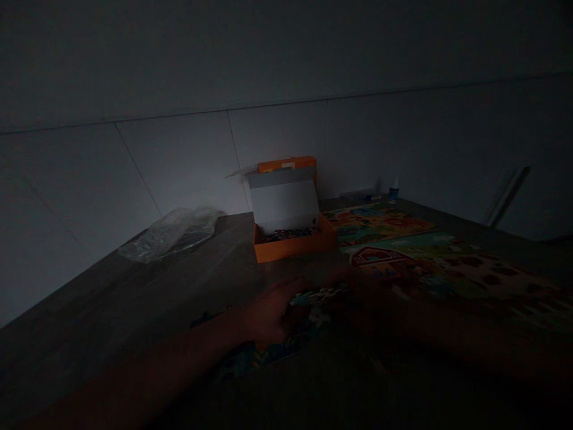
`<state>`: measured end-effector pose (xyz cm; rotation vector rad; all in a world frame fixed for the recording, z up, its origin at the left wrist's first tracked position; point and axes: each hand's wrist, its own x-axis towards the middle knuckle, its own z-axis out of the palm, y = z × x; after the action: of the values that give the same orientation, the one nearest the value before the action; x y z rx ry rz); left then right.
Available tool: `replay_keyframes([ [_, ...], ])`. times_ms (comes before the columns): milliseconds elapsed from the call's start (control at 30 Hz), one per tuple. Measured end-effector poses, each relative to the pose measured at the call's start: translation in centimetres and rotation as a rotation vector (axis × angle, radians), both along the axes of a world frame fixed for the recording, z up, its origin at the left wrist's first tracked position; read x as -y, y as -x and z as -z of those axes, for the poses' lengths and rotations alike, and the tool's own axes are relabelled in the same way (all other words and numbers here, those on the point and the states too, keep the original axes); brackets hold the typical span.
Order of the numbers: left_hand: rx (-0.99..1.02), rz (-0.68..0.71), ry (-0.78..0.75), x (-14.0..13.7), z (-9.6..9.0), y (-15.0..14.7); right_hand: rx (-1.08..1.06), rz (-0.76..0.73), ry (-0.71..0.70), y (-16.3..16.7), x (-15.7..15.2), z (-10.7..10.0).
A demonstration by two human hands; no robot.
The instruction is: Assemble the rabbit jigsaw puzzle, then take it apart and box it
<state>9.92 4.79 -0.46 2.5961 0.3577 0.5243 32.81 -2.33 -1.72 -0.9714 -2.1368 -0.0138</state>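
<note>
The light is very dim. My left hand (270,307) curls round the left side of a cluster of jigsaw puzzle pieces (320,304). On the other side of that cluster my right hand (362,292) bends over it, its fingers mostly lost in shadow. The pieces are dark, with pale and teal patches. Below my left hand lies a dark, colourful puzzle section (264,356) on the table. Just beyond my hands stands an orange box (290,246), lid raised, with many loose pieces inside.
A crumpled clear plastic bag (174,233) lies at the left. Colourful puzzle pictures (403,263) cover the right side of the grey table (215,257). Behind the open box stands another orange box (308,162). A small bottle (394,191) stands near the wall (179,155).
</note>
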Motion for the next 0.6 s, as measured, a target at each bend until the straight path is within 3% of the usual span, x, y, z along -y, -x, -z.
replay_keyframes([
  [267, 0.110, -0.108, -0.047, -0.5, 0.4, -0.4, -0.018, -0.026, -0.063, 0.1, 0.5, -1.1],
  [433, 0.063, -0.068, -0.045, -0.5, 0.6, -0.2, 0.081, -0.111, 0.051, 0.2, -0.3, -0.7],
  [600, 0.056, -0.097, -0.037, -0.2, 0.4, -0.4, 0.058, -0.094, 0.054, 0.1, -0.6, -0.4],
])
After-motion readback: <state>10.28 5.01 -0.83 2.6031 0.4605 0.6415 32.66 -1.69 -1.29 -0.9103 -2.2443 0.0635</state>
